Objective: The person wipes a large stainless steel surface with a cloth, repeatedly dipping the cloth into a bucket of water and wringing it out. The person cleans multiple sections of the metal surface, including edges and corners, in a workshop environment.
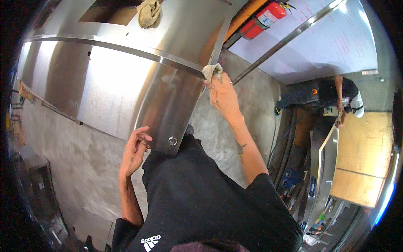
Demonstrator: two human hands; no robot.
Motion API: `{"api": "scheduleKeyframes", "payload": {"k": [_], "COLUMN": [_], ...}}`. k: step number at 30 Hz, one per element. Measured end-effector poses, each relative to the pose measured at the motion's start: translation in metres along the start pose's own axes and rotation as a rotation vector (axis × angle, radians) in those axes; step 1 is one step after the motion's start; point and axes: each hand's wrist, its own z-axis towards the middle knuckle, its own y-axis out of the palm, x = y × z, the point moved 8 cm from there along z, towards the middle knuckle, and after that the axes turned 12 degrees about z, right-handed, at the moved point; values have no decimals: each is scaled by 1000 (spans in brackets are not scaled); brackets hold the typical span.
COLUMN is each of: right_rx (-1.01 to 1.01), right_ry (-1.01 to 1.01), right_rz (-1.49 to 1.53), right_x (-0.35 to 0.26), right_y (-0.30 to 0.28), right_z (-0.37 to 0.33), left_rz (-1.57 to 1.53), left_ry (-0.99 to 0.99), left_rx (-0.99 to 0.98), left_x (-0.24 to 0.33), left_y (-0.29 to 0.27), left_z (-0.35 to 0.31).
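A large brushed stainless-steel cabinet (pixel 117 67) stretches in front of me, its long front panel running from the left to just before my body. My right hand (pixel 224 98) grips a crumpled beige rag (pixel 213 70) at the panel's right end, by the upper corner. Near the lower edge, my left hand (pixel 136 151) has loosely bent, separated fingers and holds nothing; I cannot tell whether its fingertips touch the steel. A round metal ring fitting (pixel 172 141) sits in the panel's near corner. A second beige rag (pixel 148 13) lies bunched on the upper steel surface, beside a rectangular opening.
A red fire extinguisher (pixel 263 21) is at the back, beside a white board (pixel 315 46) with red writing. One long metal bar (pixel 289 40) slants across it. At right, a person in dark clothing (pixel 331 94) works near a wooden panel (pixel 361 155). Tools clutter the lower right.
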Motion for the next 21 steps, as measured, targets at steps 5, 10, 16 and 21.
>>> {"api": "scheduleKeyframes", "payload": {"k": [5,10,16,21], "right_rx": [-81,-180,-223,-435], "right_ry": [104,117,-161,-20], "right_rz": [37,142,195,366], "right_x": [10,12,10,29], "right_y": [16,-24,16,4], "right_z": [10,5,70,78], "left_rz": [16,-2,-39,-66], "left_ry": [-65,-62,-111,-68], "left_rx": [92,189,281,411], "left_x": [21,61,109,143], "left_y": [1,23,54,55], "left_z": [17,31,89,120]}}
